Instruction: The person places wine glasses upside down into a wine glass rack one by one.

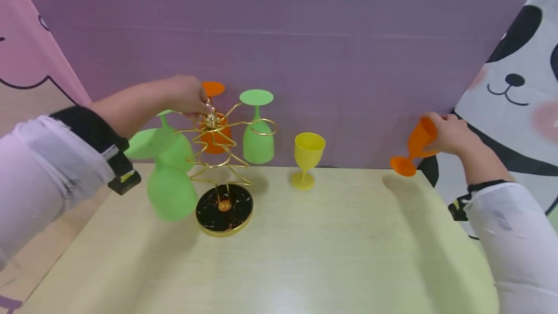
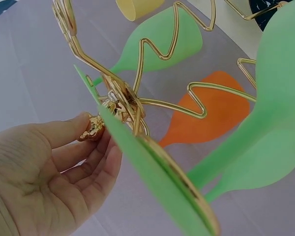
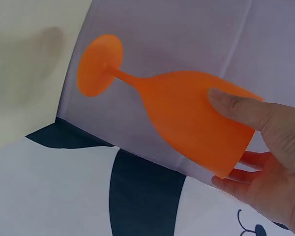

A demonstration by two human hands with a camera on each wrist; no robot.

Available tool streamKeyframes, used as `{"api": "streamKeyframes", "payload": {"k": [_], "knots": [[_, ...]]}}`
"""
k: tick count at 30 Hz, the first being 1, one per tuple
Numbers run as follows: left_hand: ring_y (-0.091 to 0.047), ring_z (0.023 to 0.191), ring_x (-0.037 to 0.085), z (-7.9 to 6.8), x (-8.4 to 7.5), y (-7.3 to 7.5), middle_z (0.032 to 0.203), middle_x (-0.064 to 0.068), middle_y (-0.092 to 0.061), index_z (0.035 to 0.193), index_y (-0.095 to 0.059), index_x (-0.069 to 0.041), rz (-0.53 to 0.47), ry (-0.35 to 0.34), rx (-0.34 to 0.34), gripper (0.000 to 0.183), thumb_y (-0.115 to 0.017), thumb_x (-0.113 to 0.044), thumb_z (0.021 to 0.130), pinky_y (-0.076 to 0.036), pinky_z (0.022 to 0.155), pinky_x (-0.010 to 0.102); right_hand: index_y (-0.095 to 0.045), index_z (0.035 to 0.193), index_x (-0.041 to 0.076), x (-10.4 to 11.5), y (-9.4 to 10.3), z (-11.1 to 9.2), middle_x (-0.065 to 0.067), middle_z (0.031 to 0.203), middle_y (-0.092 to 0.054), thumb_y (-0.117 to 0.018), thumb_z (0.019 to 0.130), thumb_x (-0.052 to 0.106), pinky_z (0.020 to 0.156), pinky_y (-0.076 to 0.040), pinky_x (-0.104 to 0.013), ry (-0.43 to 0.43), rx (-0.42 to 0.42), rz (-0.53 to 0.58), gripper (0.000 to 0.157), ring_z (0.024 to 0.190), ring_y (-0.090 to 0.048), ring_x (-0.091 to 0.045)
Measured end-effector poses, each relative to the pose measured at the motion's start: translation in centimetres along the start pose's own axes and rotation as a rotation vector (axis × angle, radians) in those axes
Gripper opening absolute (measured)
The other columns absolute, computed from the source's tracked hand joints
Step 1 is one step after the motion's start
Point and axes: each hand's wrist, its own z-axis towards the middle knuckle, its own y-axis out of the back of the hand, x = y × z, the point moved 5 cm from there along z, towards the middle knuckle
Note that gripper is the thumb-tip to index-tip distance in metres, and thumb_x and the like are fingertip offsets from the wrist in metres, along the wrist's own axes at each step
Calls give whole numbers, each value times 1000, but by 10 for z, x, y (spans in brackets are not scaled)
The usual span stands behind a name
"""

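Observation:
My left hand (image 1: 188,95) pinches the gold knob (image 2: 92,129) at the top of a gold wire glass rack (image 1: 223,159) with a round black base (image 1: 224,210). Upside down in the rack's loops hang several green goblets (image 1: 258,142) and one orange goblet (image 1: 213,89). At the far right, my right hand (image 1: 451,134) grips a second orange goblet (image 3: 196,115) by its bowl, thumb on one side and fingers on the other. That goblet is tilted, its foot toward the table and its rim toward the palm. Between the hands, a yellow goblet (image 1: 308,151) stands upright.
The pale table (image 1: 331,251) meets a purple cloth backdrop (image 1: 305,38) just behind the yellow goblet. A panel with a panda print (image 1: 523,91) borders the right side, and a pink printed panel (image 1: 35,42) the left.

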Motion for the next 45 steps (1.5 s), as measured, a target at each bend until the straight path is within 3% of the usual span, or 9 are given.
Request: {"api": "streamKeyframes", "payload": {"k": [10,15,17,21,26,30,36,42,45], "knots": [[-55,61,12,-1,1,0,64,-1,-62,78,-65,-4,0,-6,-21,30,-50,-24,92,-42,67,33,-25,137,7,8,17,-12,-42,121,-22,-78,70,17,76,-34,-71,39,-73,23,85,102,-22,-56],[-52,61,13,-1,1,-3,65,0,-61,75,-64,-5,10,-22,-50,31,-49,-27,92,-40,67,34,-27,135,4,16,21,-22,-40,120,-28,-75,71,14,79,-33,-71,76,-158,42,81,102,-27,-54],[-53,62,13,-1,2,-4,68,2,-63,82,-65,-3,-3,-22,-52,31,-49,-28,92,-42,69,36,-27,136,3,19,23,-27,-40,122,-27,-74,73,15,81,-32,-72,73,-197,63,80,104,-27,-54],[-60,73,20,-3,2,-6,86,13,-68,119,-53,5,-43,3,-54,43,-47,-29,94,-44,83,46,-23,139,3,24,24,-38,-40,128,-24,-72,76,18,84,-30,-72,48,-273,120,81,109,-24,-53],[-47,112,40,-11,-1,-8,126,25,-51,140,-25,3,-115,53,-99,63,-46,-36,94,-32,98,59,-20,142,6,33,24,-55,-36,134,-21,-70,79,19,90,-26,-71,30,-370,176,81,115,-22,-51],[-26,127,44,-24,-7,-2,142,26,-31,145,-9,-4,-199,70,-210,75,-47,-42,93,-24,103,61,-21,143,9,41,22,-67,-30,140,-22,-70,79,21,95,-26,-67,13,-451,252,81,119,-23,-48],[-8,135,35,-53,-25,5,151,17,-9,147,-4,-14,-316,-35,-484,80,-51,-46,90,-14,108,59,-14,143,33,51,15,-88,-16,146,-20,-68,81,33,99,-32,-60,-112,-548,447,82,126,-26,-39],[-10,136,23,-75,-52,-14,151,9,-15,147,-11,-17,-402,-199,-703,79,-59,-38,87,-15,111,51,-18,137,39,64,4,-107,-1,141,-32,-70,79,22,106,-33,-35,-114,-692,657,79,124,-32,-19],[-14,135,21,-82,-64,-26,149,8,-20,146,-15,-16,-415,-259,-794,79,-63,-33,86,-18,111,49,-23,136,33,71,-2,-114,-2,136,-36,-71,77,12,97,-40,-20,-74,-744,902,79,117,-38,-17]]}}
